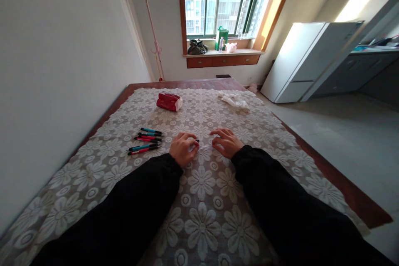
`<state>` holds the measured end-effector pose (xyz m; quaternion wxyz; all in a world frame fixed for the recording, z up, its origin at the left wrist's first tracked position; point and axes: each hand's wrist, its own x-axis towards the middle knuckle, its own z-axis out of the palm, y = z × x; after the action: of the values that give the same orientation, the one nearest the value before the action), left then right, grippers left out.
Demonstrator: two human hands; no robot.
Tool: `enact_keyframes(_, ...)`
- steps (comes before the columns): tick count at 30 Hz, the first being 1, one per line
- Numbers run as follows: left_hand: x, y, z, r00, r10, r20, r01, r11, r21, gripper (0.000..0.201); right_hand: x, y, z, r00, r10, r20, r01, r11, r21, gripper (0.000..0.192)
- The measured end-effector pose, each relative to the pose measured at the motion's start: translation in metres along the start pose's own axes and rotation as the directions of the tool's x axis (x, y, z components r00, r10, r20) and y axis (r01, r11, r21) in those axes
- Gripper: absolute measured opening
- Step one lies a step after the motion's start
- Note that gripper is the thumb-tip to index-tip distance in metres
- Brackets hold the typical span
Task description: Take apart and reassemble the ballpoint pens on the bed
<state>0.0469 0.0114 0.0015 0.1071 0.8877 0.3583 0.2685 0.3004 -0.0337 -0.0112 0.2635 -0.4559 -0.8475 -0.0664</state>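
Note:
My left hand [183,148] and my right hand [226,142] rest close together on the lace flower tablecloth [202,199]. Between them they hold a thin pen-like thing [204,147]: the left fingers are closed round its dark end, the right fingers pinch its pale, slender end. To the left of my left hand lie several blue and red pens [146,140] in a loose row on the cloth. Both my sleeves are black.
A red tissue pack [168,101] and a crumpled white cloth [234,100] lie at the far end of the table. A white wall runs along the left side. A white fridge [307,60] stands to the right; a window sill [222,53] holds bags.

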Motion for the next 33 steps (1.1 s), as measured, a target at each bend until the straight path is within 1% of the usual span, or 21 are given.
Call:
enact_keyframes(8, 0.0, 0.001, 0.0, 0.999, 0.041, -0.006, -0.041, 0.999, -0.004, 0.007, 0.0, -0.003, 0.003, 1.0, -0.018, -0.018, 0.018, 1.0, -0.004, 0.004)
enact_keyframes(14, 0.0, 0.001, 0.001, 0.993, 0.114, -0.023, -0.114, 0.993, -0.03, 0.01, 0.004, -0.015, 0.006, 0.999, 0.031, -0.032, -0.03, 0.999, 0.045, 0.003)
enact_keyframes(16, 0.001, 0.001, 0.0, 0.992, 0.118, -0.037, -0.12, 0.991, -0.054, 0.012, 0.005, -0.017, 0.007, 0.998, 0.059, -0.035, -0.056, 0.996, 0.075, 0.002)
enact_keyframes(18, 0.002, 0.001, -0.001, 0.995, 0.077, -0.061, -0.082, 0.994, -0.076, 0.021, 0.004, -0.017, 0.008, 0.994, 0.099, -0.041, -0.095, 0.992, 0.088, 0.002)
enact_keyframes(20, 0.003, 0.001, -0.001, 0.998, -0.001, -0.07, -0.004, 0.998, -0.065, 0.031, 0.004, -0.015, 0.008, 0.988, 0.145, -0.054, -0.141, 0.987, 0.072, 0.002)
enact_keyframes(21, 0.003, 0.0, -0.001, 0.998, -0.038, -0.056, 0.036, 0.998, -0.045, 0.033, 0.003, -0.014, 0.009, 0.985, 0.164, -0.061, -0.161, 0.986, 0.054, 0.003)
enact_keyframes(23, 0.003, 0.0, 0.0, 0.996, -0.086, -0.006, 0.086, 0.996, 0.004, 0.029, 0.002, -0.011, 0.009, 0.978, 0.193, -0.074, -0.192, 0.981, 0.014, 0.005)
enact_keyframes(25, 0.003, -0.001, 0.001, 0.994, -0.098, 0.04, 0.097, 0.995, 0.031, 0.02, 0.002, -0.009, 0.009, 0.975, 0.206, -0.078, -0.208, 0.978, -0.016, 0.006)
enact_keyframes(27, 0.003, -0.002, 0.001, 0.994, -0.101, 0.051, 0.1, 0.995, 0.026, 0.015, 0.002, -0.009, 0.009, 0.978, 0.198, -0.071, -0.2, 0.979, -0.033, 0.007)
enact_keyframes(33, 0.003, -0.002, 0.0, 0.994, -0.085, 0.064, 0.086, 0.996, -0.015, 0.014, 0.002, -0.01, 0.009, 0.987, 0.158, -0.036, -0.16, 0.986, -0.046, 0.005)
